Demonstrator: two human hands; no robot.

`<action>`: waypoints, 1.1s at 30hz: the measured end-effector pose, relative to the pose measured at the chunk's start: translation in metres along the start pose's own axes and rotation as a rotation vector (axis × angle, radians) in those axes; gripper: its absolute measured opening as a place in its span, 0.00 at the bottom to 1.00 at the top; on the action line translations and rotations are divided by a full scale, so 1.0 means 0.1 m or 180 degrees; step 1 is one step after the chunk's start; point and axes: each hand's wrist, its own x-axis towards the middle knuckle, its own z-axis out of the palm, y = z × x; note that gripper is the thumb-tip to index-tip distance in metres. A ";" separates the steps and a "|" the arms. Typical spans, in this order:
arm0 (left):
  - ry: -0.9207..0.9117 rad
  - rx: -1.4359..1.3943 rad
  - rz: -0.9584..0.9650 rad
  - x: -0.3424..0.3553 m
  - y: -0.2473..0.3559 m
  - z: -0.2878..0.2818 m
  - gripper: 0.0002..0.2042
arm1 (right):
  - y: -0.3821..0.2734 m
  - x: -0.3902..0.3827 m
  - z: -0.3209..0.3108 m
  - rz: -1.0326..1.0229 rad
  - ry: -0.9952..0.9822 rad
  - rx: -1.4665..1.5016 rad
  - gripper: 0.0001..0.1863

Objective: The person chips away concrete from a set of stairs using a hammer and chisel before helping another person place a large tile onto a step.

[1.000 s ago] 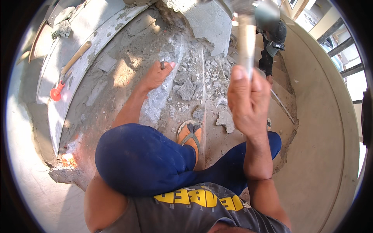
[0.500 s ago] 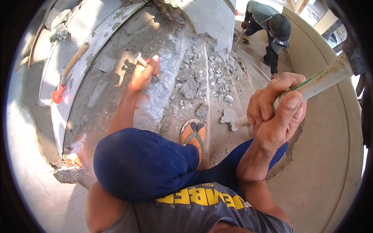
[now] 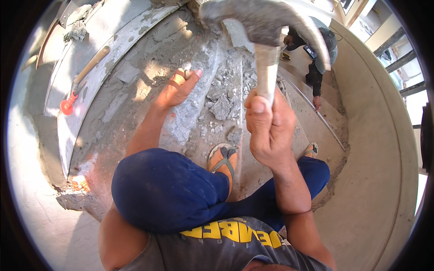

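My left hand (image 3: 178,88) is closed on a short metal chisel (image 3: 187,67), held over chipped, grey concrete (image 3: 194,108) on a step. My right hand (image 3: 269,126) grips the pale handle of a hammer (image 3: 264,22), whose dark, blurred metal head is raised at the top of the view, to the right of the chisel. Broken concrete lumps (image 3: 221,106) and small rubble lie beside my left hand, above my sandaled foot (image 3: 222,162).
A wooden-handled tool (image 3: 92,63) with a red end (image 3: 68,106) lies on a curved white ledge (image 3: 126,43) at left. A co-worker (image 3: 316,58) bends over the steps at upper right, one hand at a long metal bar (image 3: 330,126). A curved wall (image 3: 379,171) runs along the right.
My right hand has swung the hammer right, then back left with the head up. My left hand has shifted slightly. The co-worker has moved on the steps.
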 end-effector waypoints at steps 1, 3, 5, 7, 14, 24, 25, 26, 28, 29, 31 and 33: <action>-0.0089 -0.0001 -0.0033 0.00 0.04 0.01 0.27 | 0.12 0.01 0.08 0.0046 -0.0105 -0.0244 0.12; -0.0083 -0.0003 -0.0001 0.00 0.08 0.05 0.27 | 0.26 0.10 0.07 0.0500 -0.0795 -0.0786 0.13; 0.0107 -0.0008 0.0125 0.00 0.09 0.11 0.27 | 0.24 0.15 0.01 0.0434 -0.0925 -0.1027 0.14; 0.0085 0.0096 -0.0021 0.01 0.00 0.07 0.28 | -0.01 0.25 -0.13 -0.0133 -0.0535 -0.0942 0.17; -0.0012 0.0195 -0.0110 0.13 -0.10 0.04 0.29 | -0.24 0.34 -0.15 -0.0592 0.0578 0.0984 0.16; -0.0069 0.0192 -0.0085 0.11 -0.16 0.02 0.28 | -0.60 0.55 -0.35 -0.0190 0.0289 0.0942 0.20; -0.0023 0.0183 -0.0053 0.12 -0.18 0.03 0.28 | -0.66 0.60 -0.42 -0.0513 0.0207 0.1346 0.20; -0.0012 0.0191 -0.0044 0.11 -0.20 0.04 0.28 | -0.72 0.65 -0.49 -0.0815 0.0080 0.1749 0.20; -0.0009 0.0212 0.0031 0.15 -0.15 0.06 0.28 | -0.48 0.61 -0.32 -0.0972 0.0223 0.1478 0.18; -0.0004 0.0168 0.0023 0.15 -0.12 0.07 0.28 | -0.10 0.47 -0.14 -0.0698 0.0249 0.0524 0.17; -0.0017 0.0056 0.0002 0.13 -0.07 0.10 0.28 | 0.45 0.30 0.06 0.0377 -0.1147 -0.1698 0.17; 0.0041 0.0059 -0.0050 0.10 -0.04 0.06 0.29 | 0.26 0.40 -0.02 0.0697 -0.1122 -0.1339 0.18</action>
